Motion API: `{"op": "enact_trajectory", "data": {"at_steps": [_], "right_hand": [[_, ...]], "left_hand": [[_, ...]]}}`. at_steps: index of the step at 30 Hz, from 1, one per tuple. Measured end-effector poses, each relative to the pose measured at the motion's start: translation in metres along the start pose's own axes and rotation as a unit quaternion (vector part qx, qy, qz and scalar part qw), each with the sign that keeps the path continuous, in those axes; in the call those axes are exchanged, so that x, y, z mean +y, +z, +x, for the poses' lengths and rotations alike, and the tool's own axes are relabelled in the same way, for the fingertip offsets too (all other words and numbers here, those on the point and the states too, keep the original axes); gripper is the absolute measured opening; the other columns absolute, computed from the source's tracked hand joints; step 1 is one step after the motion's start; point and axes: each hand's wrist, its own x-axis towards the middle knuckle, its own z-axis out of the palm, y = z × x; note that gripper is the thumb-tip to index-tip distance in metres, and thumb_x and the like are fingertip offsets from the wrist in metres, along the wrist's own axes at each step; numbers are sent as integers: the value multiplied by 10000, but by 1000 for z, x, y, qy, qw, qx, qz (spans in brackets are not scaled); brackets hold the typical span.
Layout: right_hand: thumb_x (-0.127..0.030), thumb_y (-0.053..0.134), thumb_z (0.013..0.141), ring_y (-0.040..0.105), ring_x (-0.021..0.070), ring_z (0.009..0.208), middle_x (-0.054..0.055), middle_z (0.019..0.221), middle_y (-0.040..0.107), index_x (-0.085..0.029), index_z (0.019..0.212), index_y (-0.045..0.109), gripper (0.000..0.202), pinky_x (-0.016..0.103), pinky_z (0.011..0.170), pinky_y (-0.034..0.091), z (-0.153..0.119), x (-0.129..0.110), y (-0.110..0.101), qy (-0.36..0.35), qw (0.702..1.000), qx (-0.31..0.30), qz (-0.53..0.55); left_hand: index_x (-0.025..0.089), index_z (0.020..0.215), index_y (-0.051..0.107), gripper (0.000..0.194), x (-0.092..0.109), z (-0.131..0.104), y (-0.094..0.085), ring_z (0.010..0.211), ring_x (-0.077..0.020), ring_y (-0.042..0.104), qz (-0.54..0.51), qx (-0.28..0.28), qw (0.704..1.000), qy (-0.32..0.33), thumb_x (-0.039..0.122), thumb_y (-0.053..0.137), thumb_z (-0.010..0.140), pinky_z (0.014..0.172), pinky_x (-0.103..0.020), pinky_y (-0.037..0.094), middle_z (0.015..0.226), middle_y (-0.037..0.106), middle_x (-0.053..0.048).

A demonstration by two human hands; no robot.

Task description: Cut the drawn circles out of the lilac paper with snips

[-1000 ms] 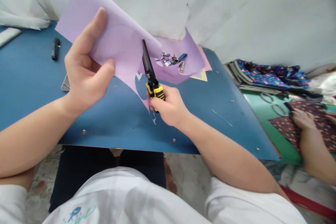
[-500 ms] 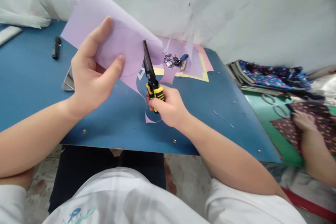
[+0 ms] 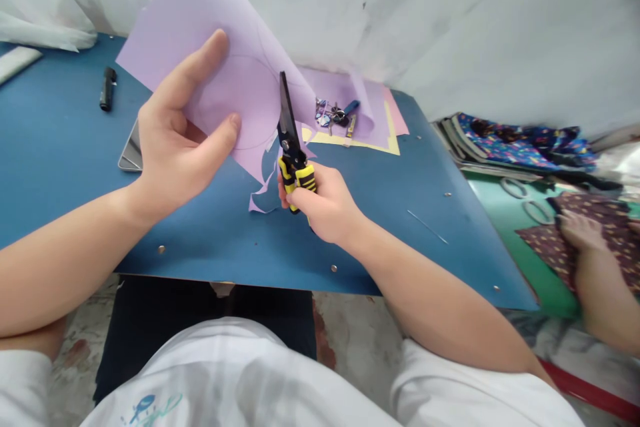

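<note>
My left hand [image 3: 180,127] grips a curling sheet of purple paper [image 3: 165,33] between thumb and fingers, holding it up off the table. Round pencil-like outlines are drawn on the sheet. In my right hand [image 3: 327,200] is a pair of scissors [image 3: 295,153] with black blades and yellow-and-black handles. The blades look nearly closed and point away from me, at the right edge of a drawn circle. A thin purple paper strip [image 3: 260,200] hangs below the sheet, left of the handles.
Behind the scissors, a bunch of keys [image 3: 337,115] lies on purple, yellow [image 3: 373,145] and pink sheets. A black marker [image 3: 107,89] and a phone-like slab [image 3: 131,152] are on the left. At right, another person's hand [image 3: 583,230] rests on patterned cloth beside grey-handled scissors [image 3: 537,211].
The purple sheet has tilted, its top edge rising. The scissors blades have turned more upright and moved slightly right. The hanging strip has swung left.
</note>
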Motion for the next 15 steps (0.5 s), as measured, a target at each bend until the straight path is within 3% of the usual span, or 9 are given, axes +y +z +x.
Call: {"op": "enact_trajectory", "data": {"at_steps": [1, 3, 4, 7, 10, 15], "right_hand": [[-355, 632, 686, 600, 220, 730, -33, 721, 620, -274, 805, 662, 147, 406, 699, 429, 0, 1, 0, -1, 1000, 0, 2], [-333, 638, 711, 628, 229, 767, -30, 752, 637, -277, 808, 658, 114, 410, 723, 452, 0, 3, -1, -7, 1000, -4, 4], [-320, 637, 725, 643, 235, 790, -28, 764, 645, -280, 812, 657, 98, 413, 737, 465, 0, 4, -1, -11, 1000, -9, 5], [-299, 638, 746, 682, 255, 850, -22, 794, 674, -288, 839, 668, 99, 422, 769, 501, 1, 8, -2, -15, 1000, -22, 8], [-304, 655, 732, 700, 267, 886, -17, 820, 701, -289, 862, 675, 133, 431, 799, 525, 3, 9, -1, -17, 1000, -21, 16], [-292, 655, 748, 708, 266, 911, -17, 834, 696, -282, 855, 659, 107, 445, 859, 544, 4, 9, -1, -21, 999, -22, 31]], "left_hand": [[354, 1746, 589, 982, 12, 3, 1, 1697, -359, 592, 1, 0, 1000, -11, 819, 887, 934, 1478, -521, 513, 1797, 621, 21], [362, 1703, 626, 670, 36, 8, 3, 1749, -312, 524, 20, 10, 988, -151, 571, 823, 1098, 1549, -525, 394, 1777, 638, 60], [344, 1690, 634, 628, 46, 11, 5, 1760, -314, 507, 26, 19, 983, -181, 515, 814, 1113, 1557, -514, 376, 1766, 649, 61], [315, 1672, 642, 562, 61, 15, 8, 1746, -293, 528, 22, 14, 981, -192, 397, 798, 1139, 1550, -492, 399, 1758, 660, 61], [326, 1687, 633, 554, 61, 15, 9, 1731, -273, 547, 8, 2, 986, -166, 320, 783, 1153, 1541, -471, 412, 1777, 641, 67], [223, 1655, 672, 587, 58, 15, 10, 1738, -332, 544, 16, 9, 980, -198, 407, 828, 1120, 1546, -493, 406, 1754, 669, -27]]}}
